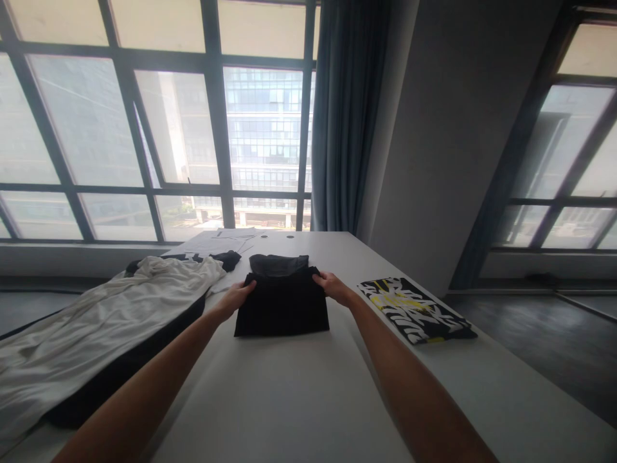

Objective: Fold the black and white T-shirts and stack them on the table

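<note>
Black cloth (283,305) = landmark, everything ref'd to it. Nearest cam: bare forearms, L and R, running fwd to the cloth from either side. White table (270,399) is bare between them, nearer than the cloth.

Cloth is mid-table, lower edge facing cam, roughly squared off. Can't tell if that edge touches the table. L hand (236,297) closed on its upper L corner, thumb on top; R hand (333,287) same on upper R corner. Fingers mostly hidden, so exact grip n/a.

R of cloth, apart from it: flat folded printed garment (419,312), blk/wht w/ yellow bits, near table's R edge. L of cloth: white garment (139,302), long + wrinkled, on top of dark fabric (125,370) that shows along its R side.

Just behind cloth's top edge: dark grey fabric (278,265), can't tell if same pc. Beyond cloth, to L: papers (216,241) at table's far end. Farther back: blue-grey curtain (342,116) R of cloth, big window (264,128) behind, bldg outside.
</note>
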The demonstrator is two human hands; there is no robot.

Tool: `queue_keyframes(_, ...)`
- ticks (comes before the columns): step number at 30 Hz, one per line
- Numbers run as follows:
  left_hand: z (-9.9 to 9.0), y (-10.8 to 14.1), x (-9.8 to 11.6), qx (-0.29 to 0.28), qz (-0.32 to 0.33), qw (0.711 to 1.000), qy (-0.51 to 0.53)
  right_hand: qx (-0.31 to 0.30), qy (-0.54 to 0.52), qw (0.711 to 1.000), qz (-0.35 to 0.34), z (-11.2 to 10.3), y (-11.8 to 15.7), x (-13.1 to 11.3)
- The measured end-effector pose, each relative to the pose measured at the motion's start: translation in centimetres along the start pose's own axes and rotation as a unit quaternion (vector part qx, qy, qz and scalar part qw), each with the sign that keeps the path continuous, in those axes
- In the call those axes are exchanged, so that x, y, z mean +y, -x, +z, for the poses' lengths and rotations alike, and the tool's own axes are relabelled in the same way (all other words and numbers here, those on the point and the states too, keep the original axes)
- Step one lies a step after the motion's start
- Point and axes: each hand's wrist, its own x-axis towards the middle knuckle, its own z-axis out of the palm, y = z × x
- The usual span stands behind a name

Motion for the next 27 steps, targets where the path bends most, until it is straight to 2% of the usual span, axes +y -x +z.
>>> queue_keyframes(2,-0.1,-0.2,0.4,-0.062,-0.064,0.994,0.059,-0.037,-0.02,0.999,0.026,-0.1,0.2,0.1)
queue_keyframes(4,-0.3,-0.5,0.8,-0.101,-0.106,0.982,0.117,-0.078,-0.051,0.995,0.022,0.0,0.2,0.3)
queue_keyframes(6,-0.3,-1.1,1.0,-0.093,-0.105,0.977,0.16,-0.071,-0.074,0.995,-0.017,0.2,-0.2,0.6)
queue_keyframes(8,-0.2,-2.0,0.7,-0.049,-0.081,0.981,0.17,-0.003,-0.07,0.996,-0.057,0.6,-1.0,1.5)
queue_keyframes(11,-0.2,-3.2,-0.7,0.015,-0.049,0.998,0.042,0.099,-0.007,0.994,-0.045,0.9,-2.2,3.5)
queue_keyframes(15,-1.0,-3.6,-2.5,0.065,-0.027,0.99,-0.124,0.133,0.144,0.981,0.008,0.6,-3.0,6.0)
queue_keyframes(18,-2.0,-2.7,-2.8,0.031,-0.075,0.983,-0.164,0.114,0.181,0.977,0.013,0.1,-3.2,6.8)
queue_keyframes(20,-2.6,-2.0,-2.6,-0.016,-0.128,0.982,-0.14,0.085,0.165,0.982,0.019,-0.1,-3.4,7.0)
queue_keyframes(22,-3.0,-1.3,-2.5,-0.053,-0.15,0.98,-0.119,0.069,0.155,0.985,0.023,-0.1,-3.5,7.1)
queue_keyframes(24,-2.9,-0.9,-2.8,-0.07,-0.124,0.981,-0.13,0.065,0.164,0.984,0.006,-0.1,-3.5,7.0)
queue_keyframes(27,-2.0,-0.6,-3.5,-0.053,-0.004,0.985,-0.161,0.073,0.192,0.978,-0.044,0.2,-3.1,6.8)
